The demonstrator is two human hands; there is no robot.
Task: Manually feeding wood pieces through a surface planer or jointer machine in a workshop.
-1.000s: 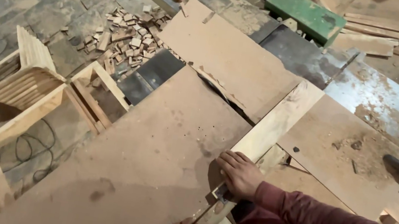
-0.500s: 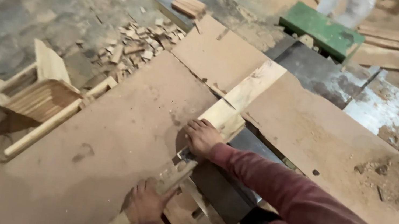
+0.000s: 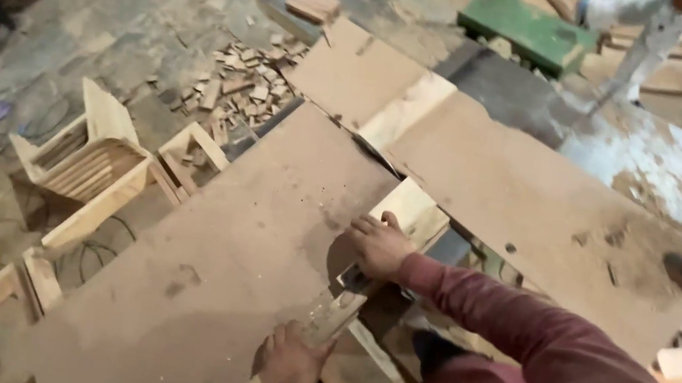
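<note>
A large brown board (image 3: 225, 265) lies flat, running from the lower left towards the centre. My right hand (image 3: 378, 245) rests on its right edge with the fingers spread on the board; its dark red sleeve reaches in from the lower right. My left hand (image 3: 290, 365) is closed on a pale wooden slat (image 3: 329, 320) that lies along the same edge, just below the right hand. A small dark object sits between the two hands; what it is cannot be made out.
A second brown board (image 3: 536, 198) lies on a dusty metal machine table (image 3: 672, 170). A green block (image 3: 529, 28) sits at the back, beside another person in pale clothes (image 3: 644, 35). Wood offcuts (image 3: 238, 85) and a small wooden frame (image 3: 89, 161) are on the floor at left.
The view has swung, so the boards sit differently in frame. My hands stay together at the board's edge. A person in pale clothes has come into view at the top.
</note>
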